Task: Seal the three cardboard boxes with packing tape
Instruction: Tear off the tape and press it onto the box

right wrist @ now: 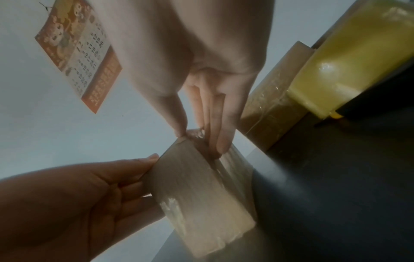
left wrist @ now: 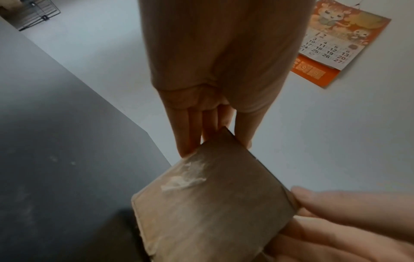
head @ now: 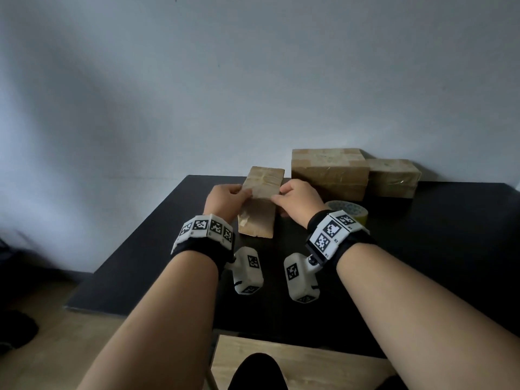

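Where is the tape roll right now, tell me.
In the head view the tape roll lies on the black table, just beyond the right hand and in front of the large box. No hand touches it.

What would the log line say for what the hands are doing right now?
step: handling small box | left hand: holds box | right hand: holds box | tape roll: on table, untouched

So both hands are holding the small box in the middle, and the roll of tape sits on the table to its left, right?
Not quite. Both hands, left hand and right hand, do hold the small box, but the roll of tape sits on the table to its right, beside the right wrist, as the head view shows.
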